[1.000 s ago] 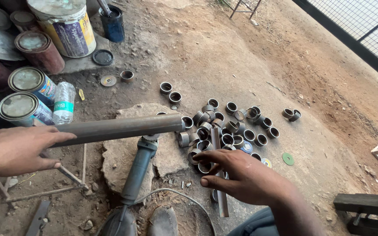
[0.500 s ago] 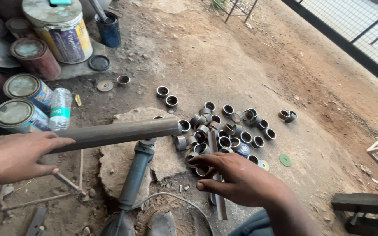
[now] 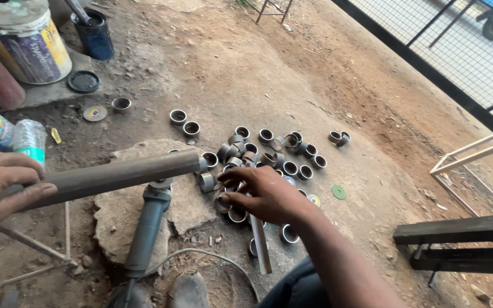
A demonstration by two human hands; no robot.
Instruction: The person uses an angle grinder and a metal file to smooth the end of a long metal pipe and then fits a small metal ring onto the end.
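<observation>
Since the earlier frame, the right hand (image 3: 266, 194) has moved forward and left into the pile of cut pipe rings (image 3: 258, 157); its fingers now rest spread over the nearest rings, and I cannot tell if they pinch one. The left hand (image 3: 1, 188) stays closed around the long brown steel pipe (image 3: 115, 175), which lies nearly level above a flat stone (image 3: 184, 199).

Closest to the camera, a shoe (image 3: 188, 291) stands on the dirt floor (image 3: 229, 68), beside an angle grinder (image 3: 144, 228) with its grey cable (image 3: 201, 259). A flat metal strip (image 3: 259, 245) lies just under the right wrist. The ground is bare, dusty earth with small stones. Further away on the left stand paint cans (image 3: 24, 40) and a plastic bottle (image 3: 29, 140). On the far right, a dark beam (image 3: 463, 228) and a wire mesh fence (image 3: 457, 51) close the place.
</observation>
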